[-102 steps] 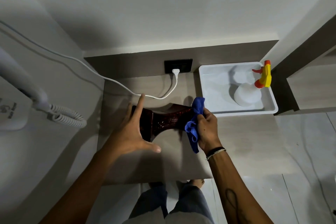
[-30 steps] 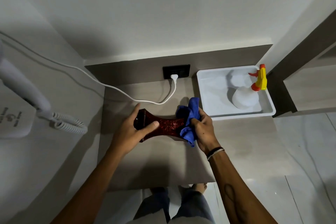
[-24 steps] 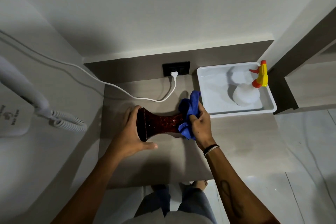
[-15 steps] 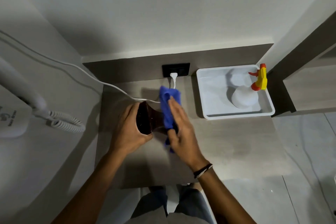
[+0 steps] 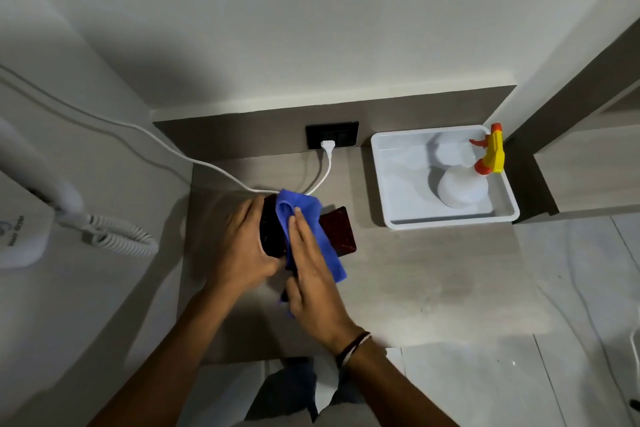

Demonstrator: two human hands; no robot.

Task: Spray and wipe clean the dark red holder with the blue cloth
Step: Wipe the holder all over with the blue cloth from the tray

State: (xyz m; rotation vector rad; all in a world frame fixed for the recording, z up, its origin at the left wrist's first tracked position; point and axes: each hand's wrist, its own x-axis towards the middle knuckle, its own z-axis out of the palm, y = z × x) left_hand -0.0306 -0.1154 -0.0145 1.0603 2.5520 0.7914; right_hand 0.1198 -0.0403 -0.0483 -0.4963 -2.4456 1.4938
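My right hand (image 5: 313,282) now lies flat with fingers extended, pressing the blue cloth (image 5: 304,229) over the holder's middle, where a second ago it bunched the cloth at the far end. My left hand (image 5: 244,250) cups the dark red holder (image 5: 341,230) on the table (image 5: 433,281). Wiping continues. Beyond, the spray bottle (image 5: 465,184) sits in the white tray (image 5: 391,184).

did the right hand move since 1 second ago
Yes. The right hand with the blue cloth shifted left, away from the white tray, onto the middle of the dark red holder.
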